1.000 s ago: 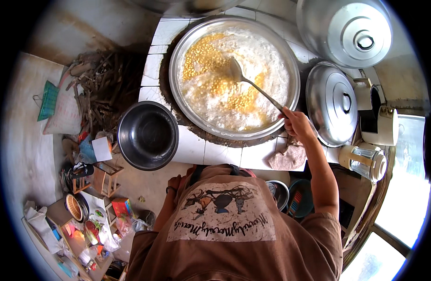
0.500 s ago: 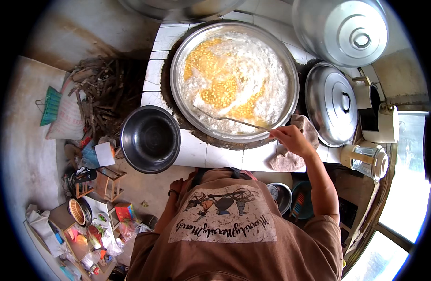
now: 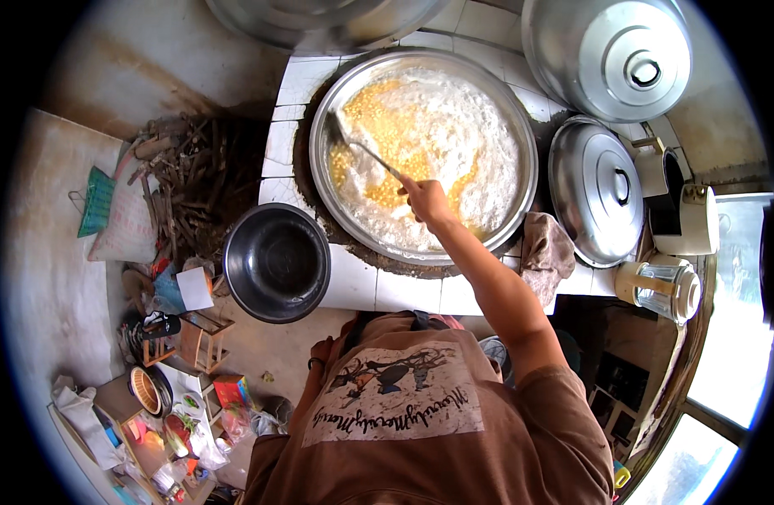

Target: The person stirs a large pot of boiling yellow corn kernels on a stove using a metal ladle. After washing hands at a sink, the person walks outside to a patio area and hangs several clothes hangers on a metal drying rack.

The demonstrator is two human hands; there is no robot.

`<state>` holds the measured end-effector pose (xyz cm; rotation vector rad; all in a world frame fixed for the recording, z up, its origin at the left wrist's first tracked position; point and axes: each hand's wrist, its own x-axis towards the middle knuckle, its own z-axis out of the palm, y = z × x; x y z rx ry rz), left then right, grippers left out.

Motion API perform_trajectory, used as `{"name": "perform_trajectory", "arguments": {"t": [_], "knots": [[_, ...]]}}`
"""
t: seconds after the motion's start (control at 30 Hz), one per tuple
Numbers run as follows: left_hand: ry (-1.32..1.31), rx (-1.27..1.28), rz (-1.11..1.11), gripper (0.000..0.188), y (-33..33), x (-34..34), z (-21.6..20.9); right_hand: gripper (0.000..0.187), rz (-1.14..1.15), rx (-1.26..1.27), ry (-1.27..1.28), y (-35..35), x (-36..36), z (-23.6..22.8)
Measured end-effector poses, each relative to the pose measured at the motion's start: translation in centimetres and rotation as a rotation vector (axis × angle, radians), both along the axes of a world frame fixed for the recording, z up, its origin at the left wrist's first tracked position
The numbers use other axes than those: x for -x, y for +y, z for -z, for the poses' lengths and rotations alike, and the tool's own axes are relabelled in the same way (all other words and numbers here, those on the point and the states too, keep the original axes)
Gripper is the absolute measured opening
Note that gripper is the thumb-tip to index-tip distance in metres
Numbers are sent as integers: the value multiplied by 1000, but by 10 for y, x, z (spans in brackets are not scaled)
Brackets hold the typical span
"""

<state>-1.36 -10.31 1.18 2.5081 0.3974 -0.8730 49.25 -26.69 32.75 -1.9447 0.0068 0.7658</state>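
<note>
Nearest, the person's brown printed shirt (image 3: pixel 412 412) fills the lower middle of the view. The left hand (image 3: pixel 321 349) hangs low at the person's left side, close against the shirt, a dark band at its wrist; whether it is open or closed cannot be told. Left of it, on the floor, lies a clutter of small coloured packets and containers (image 3: pixel 164 421).

Farther out, an empty dark metal bowl (image 3: pixel 277 262) sits at the near left corner of the white-tiled desk (image 3: pixel 378 290). A crumpled brownish cloth (image 3: pixel 545 248) lies on the desk's near right part.

The right arm stretches forward over the desk, and the right hand (image 3: pixel 425 200) is closed around the handle of a long metal ladle (image 3: pixel 361 150). The ladle slants far-left from the hand, its head dipped in the foaming white and yellow liquid at the left side of the big round wok (image 3: pixel 521 168) set into the desk.

Right of the wok rests a metal lid (image 3: pixel 595 189), with a larger lid (image 3: pixel 610 55) beyond it. A heap of firewood (image 3: pixel 193 181) lies on the floor to the left.
</note>
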Motion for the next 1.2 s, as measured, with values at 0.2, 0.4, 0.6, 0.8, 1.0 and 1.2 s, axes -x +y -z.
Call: {"name": "perform_trajectory", "arguments": {"t": [0.2, 0.4, 0.6, 0.8, 1.0, 1.2], "knots": [[-17, -19, 14, 31, -1, 2, -1, 48, 366, -242, 339, 2, -34, -1], [11, 12, 68, 34, 5, -3, 12, 44, 451, -305, 348, -94, -24, -14], [23, -11, 151, 32, 5, -30, 12, 36, 148, 257, -390, -215, 5, -86], [-60, -6, 139, 31, 9, -36, 18, 20, -50, 747, -914, -257, -1, -123], [-33, 27, 181, 32, 10, -55, 7, 12, -105, 921, -971, -295, -29, -82], [-75, 92, 12, 31, 11, -33, 8, 21, -209, 761, -744, -250, -58, -31]]}}
